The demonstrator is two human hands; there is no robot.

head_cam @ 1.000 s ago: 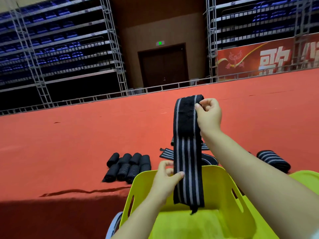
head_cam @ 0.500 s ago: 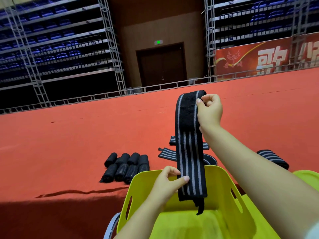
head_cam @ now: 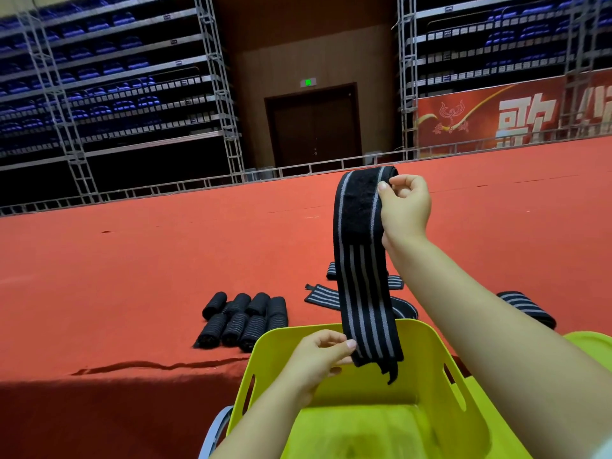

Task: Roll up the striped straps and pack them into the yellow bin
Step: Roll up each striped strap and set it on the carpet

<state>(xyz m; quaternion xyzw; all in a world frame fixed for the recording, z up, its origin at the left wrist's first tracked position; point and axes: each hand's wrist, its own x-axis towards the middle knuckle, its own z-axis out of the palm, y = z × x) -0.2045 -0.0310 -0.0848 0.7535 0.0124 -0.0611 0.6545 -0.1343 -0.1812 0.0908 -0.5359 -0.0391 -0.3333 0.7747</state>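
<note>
Two bare forearms reach in from the lower edge, ending in the left hand (head_cam: 318,359) and the right hand (head_cam: 405,207). No sleeves, gloves, rings or watch show; fingernails are short and unpainted.

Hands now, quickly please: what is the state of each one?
Left hand: pinches the lower end of the striped strap.
Right hand: grips the strap's upper end, holding it hanging over the yellow bin.

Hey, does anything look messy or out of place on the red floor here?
Mostly tidy: the rolled straps sit in neat rows, but a few loose straps sprawl unrolled at odd angles behind the yellow bin.
</note>
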